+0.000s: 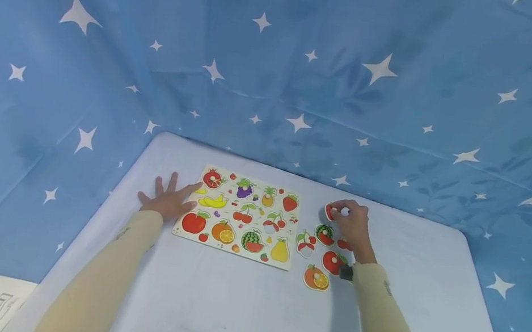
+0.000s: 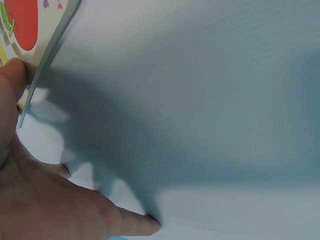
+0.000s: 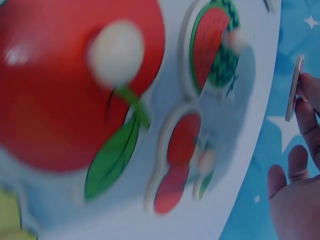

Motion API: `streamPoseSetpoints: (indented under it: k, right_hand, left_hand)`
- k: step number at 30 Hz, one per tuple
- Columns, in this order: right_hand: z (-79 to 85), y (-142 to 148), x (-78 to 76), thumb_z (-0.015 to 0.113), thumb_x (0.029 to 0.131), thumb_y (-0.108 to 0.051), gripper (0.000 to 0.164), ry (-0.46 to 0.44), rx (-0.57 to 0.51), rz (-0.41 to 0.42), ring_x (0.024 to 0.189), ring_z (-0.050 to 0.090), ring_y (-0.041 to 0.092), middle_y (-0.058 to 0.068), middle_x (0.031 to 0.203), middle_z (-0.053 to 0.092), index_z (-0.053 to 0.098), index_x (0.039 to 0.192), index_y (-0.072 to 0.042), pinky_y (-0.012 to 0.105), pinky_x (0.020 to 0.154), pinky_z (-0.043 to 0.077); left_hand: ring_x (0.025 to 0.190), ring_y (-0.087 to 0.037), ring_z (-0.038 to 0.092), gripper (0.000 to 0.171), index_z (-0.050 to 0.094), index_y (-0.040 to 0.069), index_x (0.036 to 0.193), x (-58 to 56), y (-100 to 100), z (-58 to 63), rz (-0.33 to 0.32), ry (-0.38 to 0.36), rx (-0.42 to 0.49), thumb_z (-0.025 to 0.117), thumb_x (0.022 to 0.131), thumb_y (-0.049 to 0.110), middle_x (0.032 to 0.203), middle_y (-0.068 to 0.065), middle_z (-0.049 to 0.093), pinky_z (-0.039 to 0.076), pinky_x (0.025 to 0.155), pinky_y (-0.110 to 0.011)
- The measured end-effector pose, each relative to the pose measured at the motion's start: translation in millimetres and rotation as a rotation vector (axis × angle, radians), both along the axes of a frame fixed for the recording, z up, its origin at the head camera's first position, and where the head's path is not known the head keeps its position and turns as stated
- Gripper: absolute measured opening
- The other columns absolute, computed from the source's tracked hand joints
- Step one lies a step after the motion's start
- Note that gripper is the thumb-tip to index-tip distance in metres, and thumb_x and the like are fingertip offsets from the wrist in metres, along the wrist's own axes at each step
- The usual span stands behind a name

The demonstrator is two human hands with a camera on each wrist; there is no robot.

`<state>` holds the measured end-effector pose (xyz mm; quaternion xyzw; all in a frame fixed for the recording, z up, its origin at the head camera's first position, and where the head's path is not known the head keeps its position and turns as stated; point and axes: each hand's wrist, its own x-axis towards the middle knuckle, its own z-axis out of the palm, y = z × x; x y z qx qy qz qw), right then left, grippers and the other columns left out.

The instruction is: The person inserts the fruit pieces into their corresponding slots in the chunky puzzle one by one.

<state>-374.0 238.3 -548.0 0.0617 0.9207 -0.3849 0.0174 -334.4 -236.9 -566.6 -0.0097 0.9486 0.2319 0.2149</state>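
A wooden fruit puzzle board [image 1: 217, 213] lies on the white table. My left hand [image 1: 168, 201] spreads its fingers at the board's left edge, thumb and index finger resting on it. In the left wrist view the thumb [image 2: 15, 75] lies on the board's corner. My right hand [image 1: 353, 228] pinches a small red fruit puzzle piece [image 1: 328, 211] by its knob, raised right of the board. Its thin pale edge faces the right wrist view, so which fruit it is stays hidden there. Below that hand lie a knobbed watermelon piece [image 1: 324, 233] and an apple piece [image 1: 332, 262].
An orange piece [image 1: 315, 278] lies nearest the front. Beside the board is a red-and-white fruit piece [image 1: 306, 245], and a two-lobed red piece [image 3: 180, 155] lies by the watermelon. Blue star-patterned cloth [image 1: 303, 91] hangs behind the table.
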Motion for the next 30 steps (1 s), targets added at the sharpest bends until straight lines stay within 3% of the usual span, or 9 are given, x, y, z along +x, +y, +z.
streamPoseSetpoints:
  k: [8, 15, 21, 26, 30]
  right_hand:
    - [-5.0, -32, -9.0, 0.067, 0.103, -0.006, 0.019, 0.054, -0.027, 0.057, 0.123, 0.045, 0.039, 0.022, 0.123, 0.061, 0.074, 0.118, 0.004, 0.055, 0.102, 0.045]
    - [-9.3, -60, -15.8, 0.066, 0.104, -0.002, 0.015, 0.082, -0.043, 0.133, 0.105, 0.05, 0.034, 0.019, 0.11, 0.063, 0.075, 0.114, 0.004, 0.043, 0.081, 0.045]
    - [-10.3, -80, -20.9, 0.069, 0.102, -0.002, 0.013, 0.12, -0.039, 0.191, 0.097, 0.051, 0.033, 0.017, 0.102, 0.064, 0.075, 0.11, 0.004, 0.041, 0.077, 0.044]
    - [-12.5, -92, -21.6, 0.069, 0.102, -0.003, 0.012, 0.115, -0.017, 0.204, 0.106, 0.048, 0.036, 0.017, 0.102, 0.066, 0.076, 0.11, 0.003, 0.051, 0.09, 0.042]
    - [-15.2, -98, -21.4, 0.069, 0.104, -0.005, 0.012, 0.104, 0.011, 0.213, 0.115, 0.046, 0.039, 0.016, 0.102, 0.067, 0.077, 0.11, 0.001, 0.061, 0.103, 0.034]
  left_hand:
    - [0.153, -0.062, -0.017, 0.072, 0.023, 0.03, 0.172, -0.7, 0, 2.3, 0.002, 0.003, 0.004, 0.055, 0.109, 0.043, 0.175, -0.026, -0.015, -0.003, 0.105, -0.093]
    - [0.153, -0.061, -0.02, 0.071, 0.022, 0.032, 0.172, -0.2, -2, 0.8, 0.001, -0.015, 0.014, 0.053, 0.11, 0.045, 0.175, -0.025, -0.018, -0.004, 0.105, -0.093]
    - [0.154, -0.061, -0.019, 0.071, 0.024, 0.031, 0.172, 0.3, -2, -3.3, 0.011, -0.01, 0.016, 0.054, 0.109, 0.044, 0.175, -0.026, -0.016, -0.004, 0.105, -0.093]
    - [0.154, -0.062, -0.017, 0.071, 0.024, 0.031, 0.172, 0.6, -1, -4.6, 0.009, 0.0, 0.005, 0.055, 0.109, 0.044, 0.175, -0.026, -0.015, -0.003, 0.105, -0.093]
    - [0.153, -0.062, -0.019, 0.072, 0.024, 0.03, 0.172, -1.0, -1, -4.4, 0.01, -0.003, 0.012, 0.055, 0.108, 0.042, 0.175, -0.026, -0.016, -0.004, 0.105, -0.093]
